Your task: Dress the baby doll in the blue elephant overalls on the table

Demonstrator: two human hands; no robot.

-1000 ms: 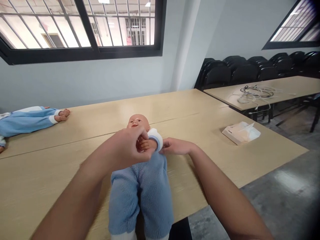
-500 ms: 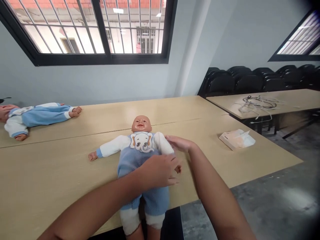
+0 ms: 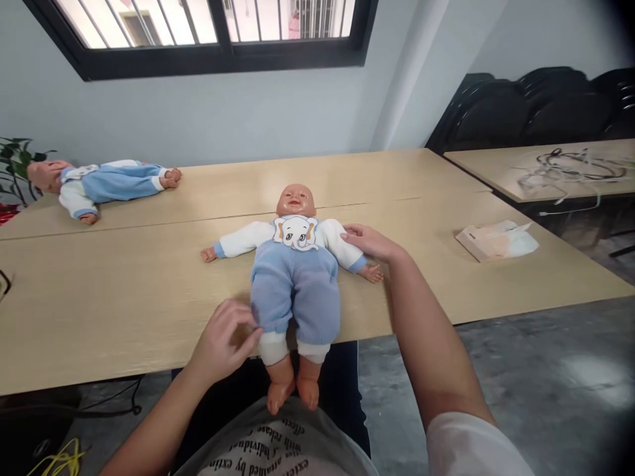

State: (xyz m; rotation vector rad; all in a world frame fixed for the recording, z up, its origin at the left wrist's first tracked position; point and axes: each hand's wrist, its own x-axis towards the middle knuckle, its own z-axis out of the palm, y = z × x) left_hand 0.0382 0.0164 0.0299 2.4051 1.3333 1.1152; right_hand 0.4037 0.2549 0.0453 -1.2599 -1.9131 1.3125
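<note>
A baby doll in a blue and white knitted outfit with an elephant bib lies face up, its arms spread and its bare feet past the table's front edge. My left hand is at the doll's trouser leg on the left, thumb and forefinger pinched together at the fabric near the knee. On the other side, my right hand rests against the doll's white sleeve, its fingers stretched out along the upper edge of the arm.
The wooden table spans the view. A second doll lies at the back left, near a plant. To the right is a tissue box. Cables lie on another table, before stacked black chairs.
My left hand has moved from across the doll's middle to its trouser leg on the left. The doll's arm by my right hand now lies stretched outward. The view has tipped down.
</note>
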